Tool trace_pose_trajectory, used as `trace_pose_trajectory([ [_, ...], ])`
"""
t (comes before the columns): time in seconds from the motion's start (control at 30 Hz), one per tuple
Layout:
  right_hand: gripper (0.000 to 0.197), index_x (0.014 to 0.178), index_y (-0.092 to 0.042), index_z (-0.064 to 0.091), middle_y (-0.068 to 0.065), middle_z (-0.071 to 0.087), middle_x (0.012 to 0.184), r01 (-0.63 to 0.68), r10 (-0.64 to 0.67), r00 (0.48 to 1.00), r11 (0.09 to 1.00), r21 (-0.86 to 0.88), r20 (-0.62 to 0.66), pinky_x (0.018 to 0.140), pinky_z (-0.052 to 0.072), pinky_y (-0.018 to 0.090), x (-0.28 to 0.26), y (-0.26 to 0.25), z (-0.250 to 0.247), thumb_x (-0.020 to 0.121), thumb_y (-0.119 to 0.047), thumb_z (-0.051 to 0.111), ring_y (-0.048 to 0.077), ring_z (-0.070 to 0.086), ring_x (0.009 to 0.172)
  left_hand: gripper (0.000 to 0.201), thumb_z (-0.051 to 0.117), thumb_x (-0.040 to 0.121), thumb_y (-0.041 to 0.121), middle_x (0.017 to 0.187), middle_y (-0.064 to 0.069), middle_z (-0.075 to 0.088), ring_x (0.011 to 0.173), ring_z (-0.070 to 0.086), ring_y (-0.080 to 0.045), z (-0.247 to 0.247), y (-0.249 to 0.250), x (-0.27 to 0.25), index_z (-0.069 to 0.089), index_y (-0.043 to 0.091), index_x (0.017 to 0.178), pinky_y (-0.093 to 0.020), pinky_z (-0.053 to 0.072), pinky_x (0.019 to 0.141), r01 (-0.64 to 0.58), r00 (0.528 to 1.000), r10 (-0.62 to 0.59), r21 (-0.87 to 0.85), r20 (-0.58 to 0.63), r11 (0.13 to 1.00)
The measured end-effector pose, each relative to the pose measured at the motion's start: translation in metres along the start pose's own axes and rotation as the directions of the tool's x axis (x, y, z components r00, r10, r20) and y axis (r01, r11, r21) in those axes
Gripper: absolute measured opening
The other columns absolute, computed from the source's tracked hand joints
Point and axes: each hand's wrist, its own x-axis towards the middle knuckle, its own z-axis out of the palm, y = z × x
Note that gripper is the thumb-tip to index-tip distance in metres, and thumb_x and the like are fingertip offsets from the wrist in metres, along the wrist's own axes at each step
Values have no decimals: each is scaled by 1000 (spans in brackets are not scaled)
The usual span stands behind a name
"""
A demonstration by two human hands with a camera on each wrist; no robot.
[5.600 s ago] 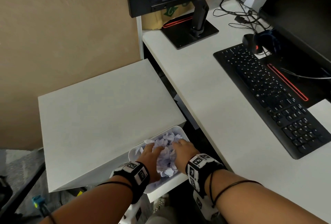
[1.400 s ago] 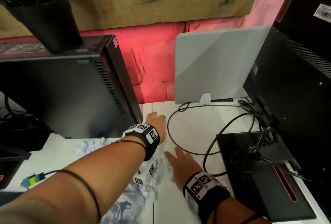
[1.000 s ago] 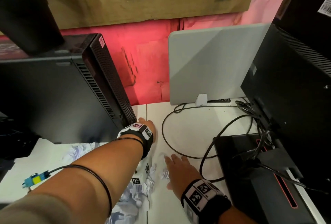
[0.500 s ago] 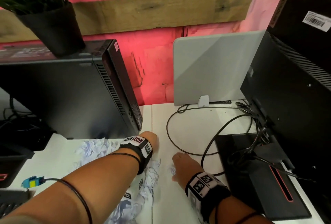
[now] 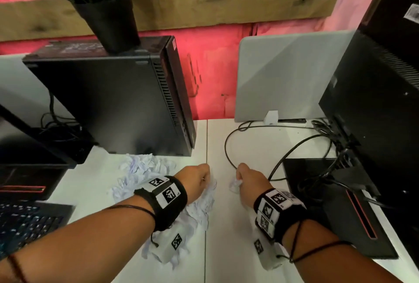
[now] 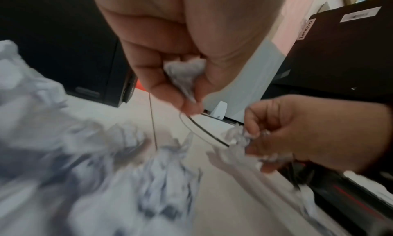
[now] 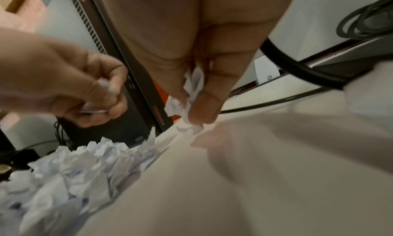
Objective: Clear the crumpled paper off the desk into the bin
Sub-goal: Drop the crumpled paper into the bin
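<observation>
A heap of crumpled white paper (image 5: 145, 174) lies on the white desk (image 5: 226, 248) in front of the black computer case, partly under my left forearm. My left hand (image 5: 199, 178) hovers over the heap's right edge, fingers curled round a small paper scrap (image 6: 182, 71). To its right, my right hand (image 5: 247, 177) grips another crumpled piece (image 5: 235, 184), which shows between its fingers (image 7: 192, 88). The heap (image 7: 70, 169) fills the lower left of the right wrist view. No bin is in view.
A black computer case (image 5: 118, 101) with a potted plant (image 5: 102, 4) on top stands behind the heap. A looped black cable (image 5: 229, 144) lies by my right hand. A monitor base (image 5: 335, 203) and second computer (image 5: 374, 101) stand at right, a keyboard (image 5: 25, 221) at left.
Both hands have drawn back toward me across the desk and curled from flat into fists, each now gripping crumpled paper. 5.6 s ago they were pressing paper into a white bin.
</observation>
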Motion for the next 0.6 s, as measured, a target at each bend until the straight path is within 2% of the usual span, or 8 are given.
trace_pose_trajectory([
  [0.1, 41, 127, -19, 49, 7, 53, 110, 29, -34, 993, 999, 45, 114, 84, 40, 23, -6, -5, 3, 88, -5, 50, 27, 54, 110, 27, 37, 92, 7, 96, -4, 58, 83, 54, -17, 18, -11, -8, 56, 17, 107, -18, 39, 69, 3, 1000, -3, 0, -10, 1000],
  [0.13, 42, 129, -20, 52, 7, 49, 107, 26, -26, 987, 1000, 3, 157, 87, 38, 22, -4, -6, 6, 90, -6, 50, 27, 51, 116, 26, 40, 92, 12, 104, -3, 58, 92, 56, -18, 24, -14, -8, 56, 18, 111, -20, 42, 78, 4, 1000, -4, 15, -14, 1000],
  [0.2, 35, 123, -13, 60, 2, 41, 84, 41, -24, 982, 995, -89, 189, 90, 37, 25, -2, -11, 13, 92, -5, 46, 27, 50, 117, 28, 47, 91, 27, 114, -2, 53, 105, 54, -20, 34, -20, -6, 55, 21, 117, -28, 44, 93, 19, 1000, -18, 60, -15, 998],
  [0.23, 33, 120, -8, 61, 7, 43, 82, 27, -9, 986, 994, -107, 169, 91, 38, 28, -2, -14, 17, 94, -7, 42, 28, 51, 114, 33, 47, 90, 35, 116, -1, 51, 108, 52, -21, 38, -23, -4, 52, 23, 120, -33, 44, 96, 38, 999, -37, 98, -9, 994],
  [0.3, 32, 116, -3, 60, 14, 52, 99, -30, 46, 992, 991, -127, 119, 87, 39, 31, -2, -18, 25, 95, -18, 41, 28, 52, 105, 39, 43, 88, 43, 120, 2, 48, 113, 48, -22, 41, -23, 1, 47, 25, 123, -37, 43, 97, 70, 997, -71, 187, -2, 980],
  [0.4, 43, 112, -9, 56, 7, 49, 116, -14, 22, 998, 990, -140, 59, 87, 41, 30, -4, -18, 35, 86, -44, 55, 23, 52, 107, 36, 41, 91, 37, 124, 1, 47, 114, 45, -25, 36, -16, 11, 42, 29, 126, -37, 43, 96, 133, 991, -135, 269, -11, 954],
  [0.5, 51, 113, -14, 52, 4, 51, 116, 28, -18, 997, 992, -124, 76, 80, 40, 27, -11, -23, 38, 78, -49, 64, 20, 53, 105, 42, 45, 92, 35, 125, 0, 47, 112, 43, -25, 34, -13, 22, 35, 35, 133, -39, 44, 96, 86, 994, -102, 306, 36, 948],
  [0.6, 61, 128, -23, 42, 3, 50, 120, 65, -49, 984, 994, -87, 174, 86, 43, 29, -18, -23, 46, 78, -48, 67, 21, 53, 110, 34, 46, 90, 41, 118, 0, 49, 109, 44, -26, 34, -10, 25, 44, 37, 124, -38, 43, 90, 52, 990, -89, 314, 106, 948],
])
